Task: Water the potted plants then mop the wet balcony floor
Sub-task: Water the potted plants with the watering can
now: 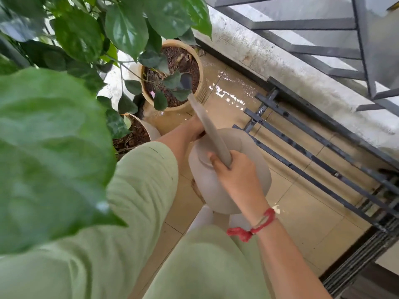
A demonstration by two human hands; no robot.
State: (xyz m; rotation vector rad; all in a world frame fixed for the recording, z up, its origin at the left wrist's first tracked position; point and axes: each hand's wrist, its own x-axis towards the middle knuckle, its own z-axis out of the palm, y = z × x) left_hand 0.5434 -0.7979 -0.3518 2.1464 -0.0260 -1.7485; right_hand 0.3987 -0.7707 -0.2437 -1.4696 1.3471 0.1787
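Observation:
A beige watering can [248, 152] is tilted forward, its long spout [205, 119] reaching to a dark rose head [186, 81] over the soil of a tan pot [200, 67]. My right hand [237, 175] grips the can at the base of the spout, a red thread round its wrist. My left hand [194, 128] holds the can's far side under the spout, partly hidden by it. A second pot [151, 128] with brown soil stands nearer, to the left. The tiled floor [233, 91] beside the tan pot shines with water.
Large green leaves [54, 152] fill the left and top of the view. A dark metal grille [313, 147] lies along the floor on the right, below a stained concrete ledge [291, 67] and railing. My green-clad legs [140, 212] fill the foreground.

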